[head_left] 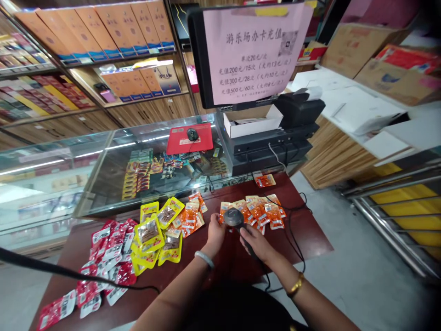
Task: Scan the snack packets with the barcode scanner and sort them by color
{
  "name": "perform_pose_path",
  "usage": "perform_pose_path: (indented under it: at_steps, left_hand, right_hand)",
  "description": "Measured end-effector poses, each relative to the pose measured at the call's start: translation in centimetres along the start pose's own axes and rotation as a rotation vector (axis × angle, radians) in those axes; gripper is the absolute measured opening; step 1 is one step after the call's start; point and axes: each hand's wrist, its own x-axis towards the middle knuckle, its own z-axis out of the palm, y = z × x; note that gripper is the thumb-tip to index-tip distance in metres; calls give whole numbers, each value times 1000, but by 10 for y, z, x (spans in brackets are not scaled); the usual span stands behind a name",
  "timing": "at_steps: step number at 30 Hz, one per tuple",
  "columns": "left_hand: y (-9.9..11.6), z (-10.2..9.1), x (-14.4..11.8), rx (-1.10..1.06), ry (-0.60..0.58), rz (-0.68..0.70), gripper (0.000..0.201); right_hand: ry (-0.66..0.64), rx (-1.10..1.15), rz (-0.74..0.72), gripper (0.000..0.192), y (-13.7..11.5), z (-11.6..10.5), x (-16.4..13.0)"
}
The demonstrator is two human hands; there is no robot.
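My right hand (257, 243) is wrapped round the handle of a dark barcode scanner (234, 217), its head over the table. A cable runs down from it. At the scanner's left side my left hand (215, 234) has its fingers closed at the edge of an orange snack packet (224, 208); the scanner head partly hides the fingertips. Right of the scanner lies a pile of orange snack packets (258, 209). Left of my left hand are more orange packets (191, 216), then yellow snack packets (149, 234) and red-and-silver packets (112, 248).
The dark red table (303, 230) adjoins a glass display counter (103, 174) with a red mouse pad (175, 142). A monitor back with a pink sign (255, 50) stands behind an open white box (253, 128). Black cables (292, 234) hang at the right. Metal rails (386, 234) stand farther right.
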Motion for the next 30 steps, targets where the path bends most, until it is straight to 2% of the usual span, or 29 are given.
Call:
perform_pose_path:
  at_steps: [3,5,7,11,13,17,20,22,25,27,30]
  left_hand:
    - [5,21,4,-49,-56,-11,26]
    - [10,32,6,47,-117,23,25]
    - [20,41,8,241,-143,126,31]
    - [48,65,28,605,-80,402,51]
    - [64,87,50,673,-190,516,51]
    - [90,146,101,760,-475,652,56]
    - [101,184,128,776,-570,747,66]
    - [102,197,135,790,-595,769,74]
    - [94,196,134,805,-647,769,75]
    - [85,181,127,786,-688,785,68]
    - [72,149,111,749,-724,795,60]
  right_hand:
    - [46,10,11,57,-1,-20,-3]
    - [86,12,21,58,-3,-34,-6]
    - [132,13,36,58,-7,-47,-10]
    - [206,40,56,60,-13,-69,-14]
    - [245,58,54,62,-12,-77,-13]
    - [333,113,81,65,-6,-92,-8]
    - [358,122,99,64,-2,-102,-6]
    - [362,120,96,62,1,-106,-3]
    - [369,125,82,58,7,-107,2]
    - [355,127,79,59,11,-105,4]
    - [326,126,113,62,15,-99,3]
